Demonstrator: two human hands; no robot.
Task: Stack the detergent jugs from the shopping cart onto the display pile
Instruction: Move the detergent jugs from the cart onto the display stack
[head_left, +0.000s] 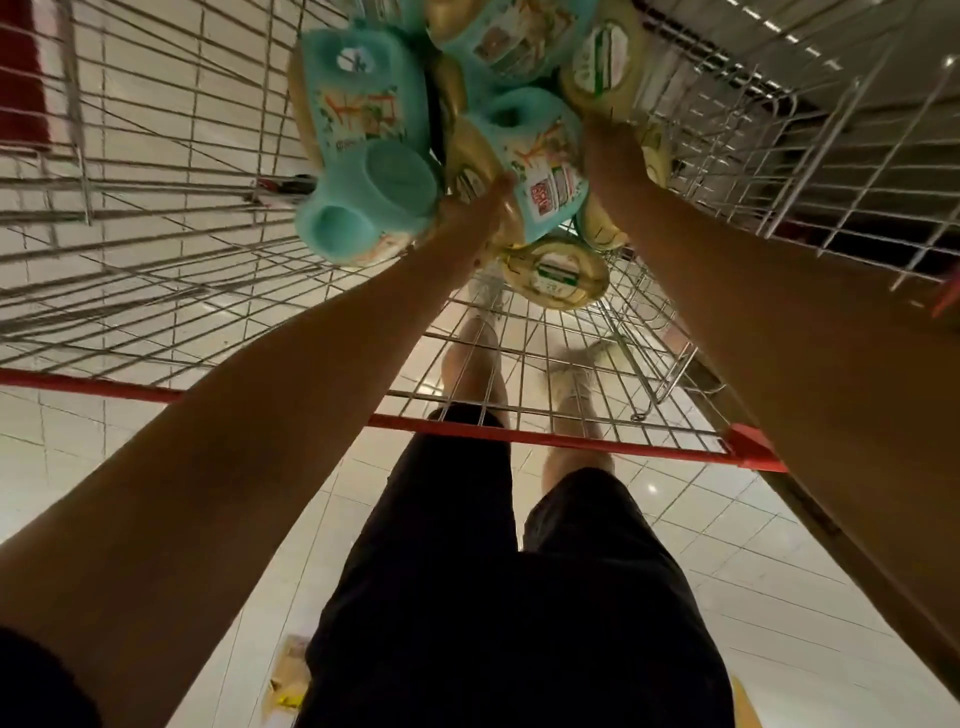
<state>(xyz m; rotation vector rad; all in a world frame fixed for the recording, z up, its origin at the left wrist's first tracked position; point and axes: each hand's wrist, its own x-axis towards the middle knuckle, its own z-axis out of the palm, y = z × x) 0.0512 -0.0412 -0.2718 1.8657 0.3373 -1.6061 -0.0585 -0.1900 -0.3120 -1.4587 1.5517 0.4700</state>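
Left hand (485, 208) reaches in between two jugs, knuckles against a gold jug (470, 150); the fingers are buried among the bottles, so I cannot tell whether it grips anything. Right hand (605, 143) is well apart from the left, pushed in at the 3 o'clock side of the centre teal jug (540, 150); its fingers are hidden behind that jug, grip likewise unreadable. The two hands flank this centre teal jug, which lies tilted with its printed label facing up. At its 9 o'clock, touching the left wrist, lies a larger-looking teal jug (358, 119) on its side, round cap (402, 179) and hollow handle end turned toward the camera. At 12 o'clock a third teal jug (511, 36) is cut off by the frame edge. At 1 o'clock of the centre jug sits a second gold jug (605, 57) with a white and green label. At 6 o'clock, just below the hands, a gold bottle (558, 270) shows an oval face with a green label. All jugs are heaped together inside the wire shopping cart (156, 156), toward its far end. The red handle bar (519, 434) crosses the near side. Seen through the wire: black shorts (519, 597), bare legs and blurred pale shoes (571, 364) on a glossy tiled floor (753, 545).
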